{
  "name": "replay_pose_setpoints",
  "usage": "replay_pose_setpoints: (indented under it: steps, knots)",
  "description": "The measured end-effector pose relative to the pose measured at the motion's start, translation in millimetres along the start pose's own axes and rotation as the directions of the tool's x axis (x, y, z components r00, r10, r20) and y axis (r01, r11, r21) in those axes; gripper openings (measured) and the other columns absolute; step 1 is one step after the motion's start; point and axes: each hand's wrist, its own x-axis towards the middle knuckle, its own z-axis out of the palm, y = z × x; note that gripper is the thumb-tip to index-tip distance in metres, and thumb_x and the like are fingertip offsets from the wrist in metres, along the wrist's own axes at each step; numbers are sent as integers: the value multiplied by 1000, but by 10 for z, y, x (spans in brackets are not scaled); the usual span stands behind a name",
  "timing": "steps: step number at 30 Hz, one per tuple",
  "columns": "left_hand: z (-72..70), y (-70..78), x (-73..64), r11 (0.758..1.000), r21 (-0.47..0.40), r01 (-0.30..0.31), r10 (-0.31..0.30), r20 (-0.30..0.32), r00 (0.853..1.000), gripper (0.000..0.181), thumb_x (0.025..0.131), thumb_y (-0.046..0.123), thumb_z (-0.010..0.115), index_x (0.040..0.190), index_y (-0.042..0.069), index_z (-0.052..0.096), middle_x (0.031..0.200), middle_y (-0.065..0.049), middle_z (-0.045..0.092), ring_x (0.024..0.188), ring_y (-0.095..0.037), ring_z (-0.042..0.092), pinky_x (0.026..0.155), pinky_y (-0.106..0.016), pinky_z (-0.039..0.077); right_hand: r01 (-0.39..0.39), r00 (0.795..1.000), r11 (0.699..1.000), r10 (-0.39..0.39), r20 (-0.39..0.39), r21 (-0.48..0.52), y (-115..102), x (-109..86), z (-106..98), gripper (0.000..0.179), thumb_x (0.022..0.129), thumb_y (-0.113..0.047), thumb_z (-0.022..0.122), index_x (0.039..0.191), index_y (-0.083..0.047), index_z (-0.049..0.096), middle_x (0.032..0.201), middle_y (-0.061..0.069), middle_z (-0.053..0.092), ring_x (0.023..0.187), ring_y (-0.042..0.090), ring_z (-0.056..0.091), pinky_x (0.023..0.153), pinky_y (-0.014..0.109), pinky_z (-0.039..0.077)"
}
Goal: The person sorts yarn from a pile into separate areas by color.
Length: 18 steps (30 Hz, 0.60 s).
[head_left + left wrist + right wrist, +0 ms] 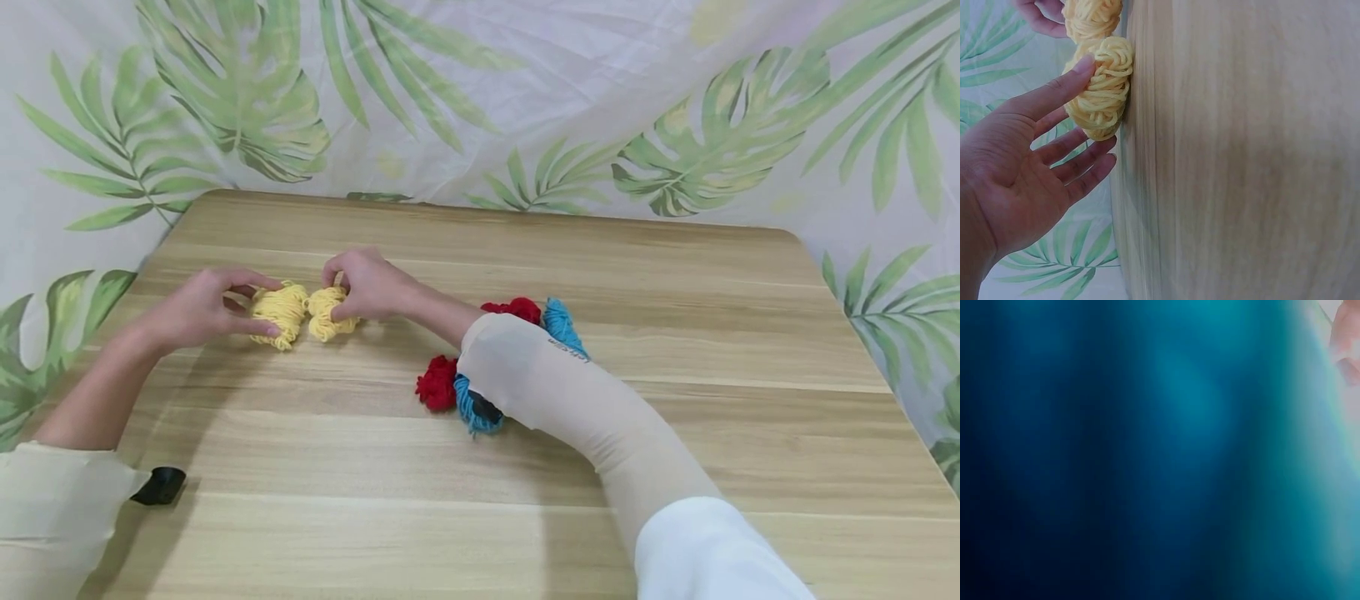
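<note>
Two bundles of yellow yarn lie side by side toward the table's far left. My left hand (198, 308) grips the left yellow yarn bundle (282, 312) between its thumb and fingers; in the left wrist view the thumb crosses the front of this bundle (1102, 100). With its thumb and fingers, my right hand (369, 285) pinches the smaller-looking right yellow yarn bundle (324, 317), partly covering it. Blurred blue yarn (1191, 425) fills most of the right wrist view, with a sliver of the right hand (1349, 344) at the upper right corner.
Under and around my right forearm are two red yarn bundles (436, 385) and two blue ones, the far blue bundle (564, 327) angled beside the sleeve. The black wrist camera overlaps the nearer blue bundle (472, 417). A leaf-patterned cloth (465, 100) hangs behind the wooden table (337, 500).
</note>
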Motion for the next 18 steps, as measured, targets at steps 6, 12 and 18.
replay_pose_setpoints:
  steps: [6, 12, 18]
  knots:
    - [-1, -7, -7, 1000, -7, -25, 25, -15, 1000, 57, 77, 7, 92, 126, -10, 67, 126, -30, 66, 94, 12, 54, 76, -11, 52, -16, 1000, 1000, 16, -3, -19, -42, 52, 33, 24, 88, -12, 80, 108, -8, 68, 70, -3, 57, 59, 5, 49, 59, 18, 42]
    - [4, 26, -5, 1000, 2, -1, 2, -17, 1000, 59, 75, 8, 93, 126, -9, 67, 127, -28, 67, 95, 6, 55, 78, -11, 51, -66, 998, 998, 66, 3, -25, -66, 83, 56, 26, 88, -11, 80, 110, -10, 66, 65, -6, 45, 56, 4, 41, 56, 18, 39]
    - [-1, 18, -20, 1000, 5, -16, 16, -15, 1000, 58, 76, 9, 93, 126, -9, 67, 127, -29, 66, 94, 12, 53, 78, -9, 50, -70, 998, 997, 70, 5, -21, -72, 75, 67, 30, 89, -12, 81, 114, -9, 64, 67, -4, 44, 58, 5, 40, 57, 18, 40]
